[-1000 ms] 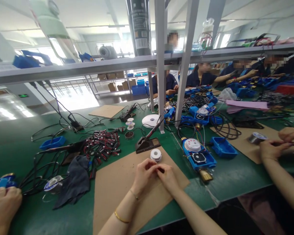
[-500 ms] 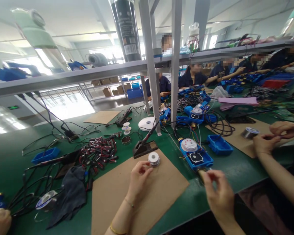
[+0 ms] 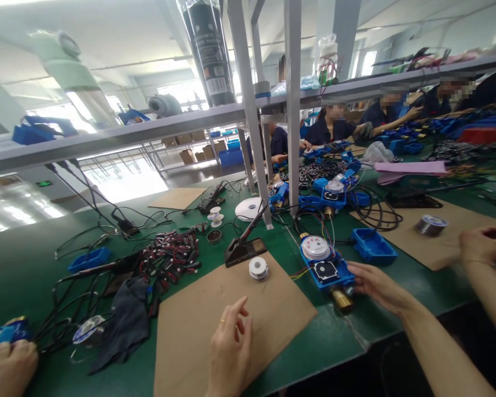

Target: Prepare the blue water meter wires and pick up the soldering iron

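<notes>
My left hand (image 3: 232,344) hovers over the brown board (image 3: 186,342), its fingers loosely bent and apart, with nothing in them. A white-topped solder spool (image 3: 258,268) sits on the board beyond it. My right hand (image 3: 378,284) grips the right side of a water meter (image 3: 325,271), fingertips at the edge of its open blue housing. The meter has a round white dial, a black square part, thin coloured wires and a brass fitting (image 3: 341,300) at its near end. Part of the housing's right edge is hidden by my fingers.
A soldering iron in its stand (image 3: 244,242) is behind the board. Left lie a pile of black parts with red wires (image 3: 171,253) and a dark cloth (image 3: 128,311). A blue cover (image 3: 372,245) lies right. Co-workers' hands (image 3: 10,361) show at both sides; shelf posts (image 3: 292,110) rise ahead.
My left hand has drawn back from the solder spool toward me. My right hand has moved from the brass fitting to the housing's right side. The meter has turned slightly, its wires now reaching left.
</notes>
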`<state>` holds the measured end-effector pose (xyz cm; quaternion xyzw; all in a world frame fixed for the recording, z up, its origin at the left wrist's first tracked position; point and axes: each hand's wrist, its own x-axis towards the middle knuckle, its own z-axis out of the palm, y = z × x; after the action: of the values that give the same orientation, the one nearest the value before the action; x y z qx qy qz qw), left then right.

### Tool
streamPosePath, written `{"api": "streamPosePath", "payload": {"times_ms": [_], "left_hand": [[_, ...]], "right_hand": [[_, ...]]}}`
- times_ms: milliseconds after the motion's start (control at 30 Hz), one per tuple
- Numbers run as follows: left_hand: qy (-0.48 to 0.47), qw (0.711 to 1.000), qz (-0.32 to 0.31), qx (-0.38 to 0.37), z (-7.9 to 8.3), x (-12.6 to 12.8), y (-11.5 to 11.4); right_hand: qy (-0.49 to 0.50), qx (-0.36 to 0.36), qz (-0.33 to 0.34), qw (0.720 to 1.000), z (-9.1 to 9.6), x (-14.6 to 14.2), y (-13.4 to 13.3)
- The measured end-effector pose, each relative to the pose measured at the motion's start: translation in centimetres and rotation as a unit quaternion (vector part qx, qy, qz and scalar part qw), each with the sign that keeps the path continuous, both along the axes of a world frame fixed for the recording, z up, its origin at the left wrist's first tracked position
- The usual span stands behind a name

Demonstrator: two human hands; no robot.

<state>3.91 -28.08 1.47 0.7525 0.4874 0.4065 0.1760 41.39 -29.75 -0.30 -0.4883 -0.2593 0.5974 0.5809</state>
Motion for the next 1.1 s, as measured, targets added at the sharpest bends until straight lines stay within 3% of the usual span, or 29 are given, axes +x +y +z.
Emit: {"api": "streamPosePath", "payload": {"times_ms": [100, 200, 367, 467, 600, 733, 967, 1100], "left_hand": [[-0.015, 0.999, -0.034, -0.033, -1.5, 1.3, -1.7], [-0.027, 0.996, -0.058, -0.055, -1.7, 2.3, -2.5], [-0.016, 0.993, -0.088, -0.072, -1.8, 3.4, -3.3], [-0.006, 0.990, -0.091, -0.107, -2.8, 3.7, -3.5], [0.019, 0.986, -0.083, -0.140, -3.9, 3.8, -3.5], [0.032, 0.986, -0.087, -0.137, -3.8, 4.0, -3.4], [0.049, 0.987, -0.094, -0.123, -3.6, 4.3, -3.6], [0.049, 0.988, -0.090, -0.114, -3.7, 4.4, -3.9]], "right_hand": [[-0.006, -0.017, -0.029, 0.999, -0.4, 0.3, 0.2], [0.010, -0.027, -0.052, 0.998, -0.6, 0.0, 0.2], [0.052, -0.034, -0.113, 0.992, -0.2, -3.2, 0.0], [0.077, -0.030, -0.170, 0.982, 0.1, -5.2, 0.0], [0.084, -0.039, -0.209, 0.974, 0.4, -5.8, 0.2], [0.106, -0.032, -0.219, 0.969, 0.7, -5.8, 0.5], [0.121, -0.016, -0.257, 0.959, 0.2, -9.8, 1.2], [0.105, -0.027, -0.245, 0.963, -0.1, -10.2, 1.2]]}}
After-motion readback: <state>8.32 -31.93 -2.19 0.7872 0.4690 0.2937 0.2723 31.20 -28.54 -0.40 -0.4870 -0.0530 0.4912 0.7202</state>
